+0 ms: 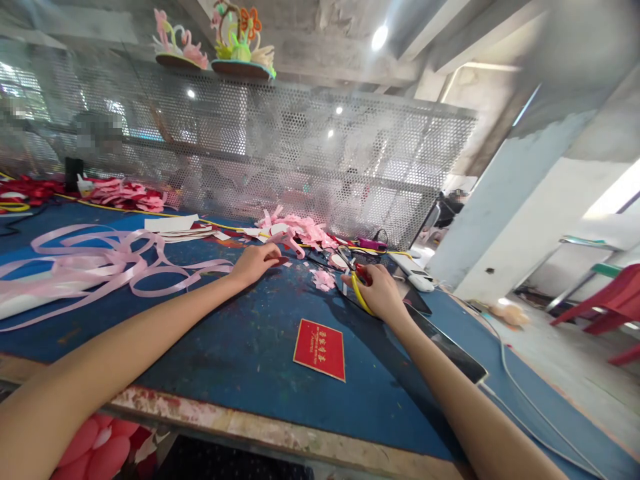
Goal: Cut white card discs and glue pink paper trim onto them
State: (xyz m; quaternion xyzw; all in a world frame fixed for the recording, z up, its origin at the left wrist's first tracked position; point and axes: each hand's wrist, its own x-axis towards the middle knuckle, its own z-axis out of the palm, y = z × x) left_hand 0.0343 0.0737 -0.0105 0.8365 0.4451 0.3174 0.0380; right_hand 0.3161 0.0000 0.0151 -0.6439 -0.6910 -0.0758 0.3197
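Note:
My right hand is closed on a pair of scissors with yellow and red handles, blades pointing away from me over small paper scraps. My left hand has its fingers pinched together beside a pink strip-like piece; whether they grip it or something smaller cannot be made out. Behind both hands lies a heap of pink cut pieces. A smaller cluster of pink pieces rests between the hands. Nearer to me, a red card with gold print lies flat on the blue table.
Loops of pink ribbon spread at the left, near stacked white sheets. On the right are a dark tablet with a white cable and a white device. A perforated metal screen closes the far side.

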